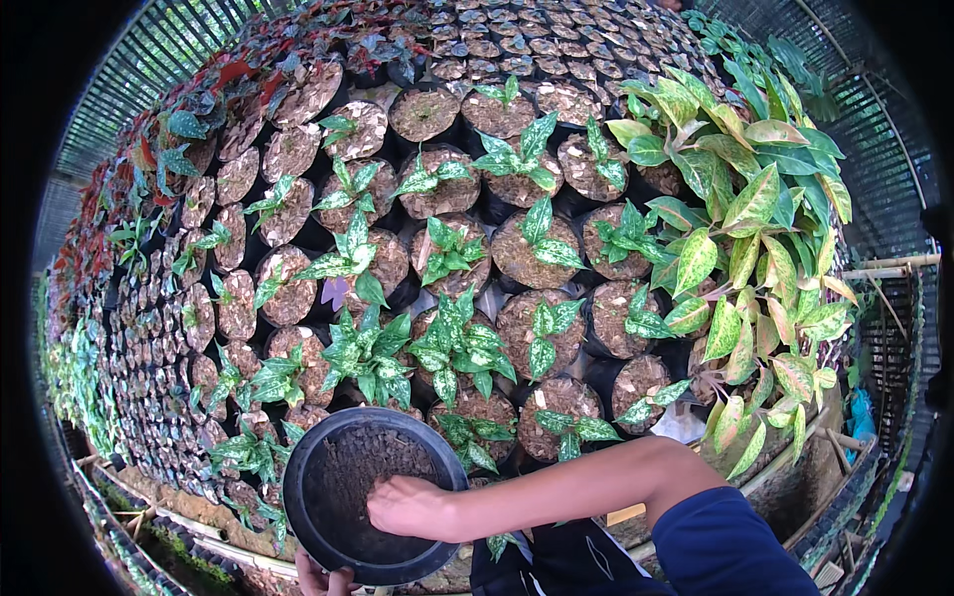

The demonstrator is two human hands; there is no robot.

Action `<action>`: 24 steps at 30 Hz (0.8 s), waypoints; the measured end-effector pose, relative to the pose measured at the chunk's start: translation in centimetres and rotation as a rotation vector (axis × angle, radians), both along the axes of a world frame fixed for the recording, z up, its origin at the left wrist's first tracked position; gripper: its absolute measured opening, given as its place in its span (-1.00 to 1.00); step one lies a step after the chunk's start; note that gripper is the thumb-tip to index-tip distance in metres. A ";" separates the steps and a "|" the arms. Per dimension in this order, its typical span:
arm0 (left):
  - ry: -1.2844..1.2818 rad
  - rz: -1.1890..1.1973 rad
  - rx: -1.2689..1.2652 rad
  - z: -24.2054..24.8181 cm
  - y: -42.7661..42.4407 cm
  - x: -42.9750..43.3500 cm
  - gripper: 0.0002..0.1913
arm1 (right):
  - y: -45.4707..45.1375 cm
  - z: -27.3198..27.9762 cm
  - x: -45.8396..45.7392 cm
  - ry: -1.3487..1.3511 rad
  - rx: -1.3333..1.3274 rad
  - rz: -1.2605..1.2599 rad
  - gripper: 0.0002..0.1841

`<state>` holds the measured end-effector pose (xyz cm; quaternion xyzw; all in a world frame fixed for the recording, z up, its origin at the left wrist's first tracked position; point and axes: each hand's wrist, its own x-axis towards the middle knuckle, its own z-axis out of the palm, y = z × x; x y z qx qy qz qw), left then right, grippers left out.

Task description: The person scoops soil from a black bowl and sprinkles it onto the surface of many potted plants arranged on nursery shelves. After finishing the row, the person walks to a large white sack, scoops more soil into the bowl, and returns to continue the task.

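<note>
My left hand (325,575) grips the lower rim of a round black plastic basin (295,498) at the bottom of the view; only some of its fingers show. Dark loose soil (373,454) lies inside the basin. My right hand (406,508) reaches down into it from the right, its fingertips at the soil and partly hidden, so whether they hold any cannot be told. Just beyond the basin's rim stand black grow bags of soil with white-speckled green plants (369,354).
Rows of filled black grow bags (536,249) spread ahead. Tall yellow-green leafy plants (745,246) lean over at the right, red-leaved plants (223,74) stand at the upper left. Bamboo rails (246,555) run along the near edge, and dark slatted netting (149,82) encloses the place.
</note>
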<state>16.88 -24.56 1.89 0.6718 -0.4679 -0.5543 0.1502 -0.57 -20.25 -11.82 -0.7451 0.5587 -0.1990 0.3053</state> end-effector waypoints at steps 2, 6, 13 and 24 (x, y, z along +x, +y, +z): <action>0.024 0.012 -0.017 -0.4 -1.1 0.0 -0.40 | -1.5 1.0 -2.0 -0.061 -0.029 0.046 -0.85; 0.048 0.083 -0.033 -1.2 -2.9 0.4 -0.36 | -4.7 3.2 -4.8 -0.250 0.066 -0.004 -0.89; -0.004 0.145 -0.080 -3.2 -6.4 0.3 -0.29 | -9.9 4.7 -8.3 -0.372 0.363 -0.027 -0.87; -0.045 0.085 -0.101 -4.7 -11.1 0.0 -0.28 | -12.6 4.7 -26.8 -0.698 0.276 -0.655 -0.76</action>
